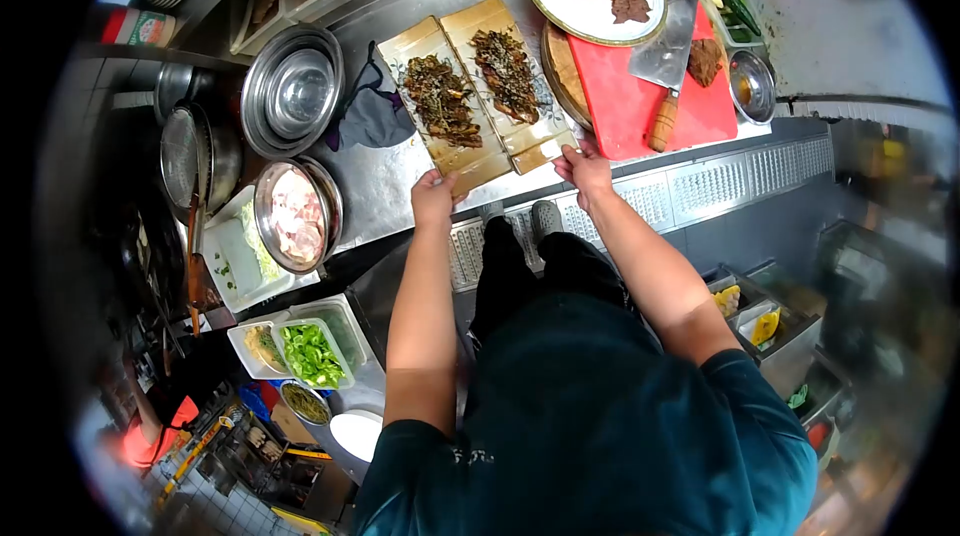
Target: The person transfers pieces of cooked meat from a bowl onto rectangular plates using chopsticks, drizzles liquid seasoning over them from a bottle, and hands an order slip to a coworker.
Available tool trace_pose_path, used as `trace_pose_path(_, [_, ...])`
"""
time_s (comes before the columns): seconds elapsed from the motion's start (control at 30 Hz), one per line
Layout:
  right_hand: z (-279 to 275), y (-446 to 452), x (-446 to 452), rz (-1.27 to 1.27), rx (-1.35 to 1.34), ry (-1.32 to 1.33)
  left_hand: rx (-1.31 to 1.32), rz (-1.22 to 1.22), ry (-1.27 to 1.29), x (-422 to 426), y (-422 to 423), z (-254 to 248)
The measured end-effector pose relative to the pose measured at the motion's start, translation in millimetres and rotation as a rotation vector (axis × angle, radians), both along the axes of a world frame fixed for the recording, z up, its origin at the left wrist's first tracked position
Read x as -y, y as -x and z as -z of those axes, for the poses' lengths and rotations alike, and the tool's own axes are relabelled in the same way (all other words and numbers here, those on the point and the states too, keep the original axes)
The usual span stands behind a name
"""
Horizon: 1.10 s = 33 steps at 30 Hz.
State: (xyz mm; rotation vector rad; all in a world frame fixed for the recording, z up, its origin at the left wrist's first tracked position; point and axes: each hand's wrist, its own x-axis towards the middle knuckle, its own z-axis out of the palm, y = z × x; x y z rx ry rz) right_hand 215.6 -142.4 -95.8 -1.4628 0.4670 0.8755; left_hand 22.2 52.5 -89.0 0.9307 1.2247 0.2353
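Two long tan rectangular plates lie side by side on the steel counter, a left plate (478, 170) and a right plate (545, 150). Each carries a dark, shredded-looking dish: the left food (440, 101) and the right food (505, 73) both have pale flecks on top. My left hand (433, 200) grips the near end of the left plate, fingers closed at its corner. At the near right corner of the right plate, my right hand (586, 171) pinches the edge. Fingertips under the plates are hidden.
Right of the plates, a cleaver (662, 51) lies on a red cutting board (615, 131), near a white plate (560, 11) with sliced meat. A grey cloth (375, 119), steel bowls (292, 91) and a bowl of raw meat (297, 216) are on the left. Another person (155, 436) is at lower left.
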Motion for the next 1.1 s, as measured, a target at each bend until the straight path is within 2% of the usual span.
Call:
trace_pose_path(0.2, [0,9,15,-0.135,-0.018,-0.096,-0.074,-0.003,0.025,12,30,-5])
trace_pose_path(0.5, [1,43,75,-0.206,-0.057,-0.163,-0.117,0.027,-0.005,52,100,-15])
trace_pose_path(0.8, [3,70,94,-0.02,-0.028,-0.163,0.069,0.006,-0.081,66,112,3])
trace_pose_path(0.97, [1,77,78,0.123,0.04,-0.145,0.106,0.005,-0.12,63,91,9])
trace_pose_path(1.1, [10,72,67,0.141,0.088,-0.084,0.091,0.011,-0.163,57,76,11])
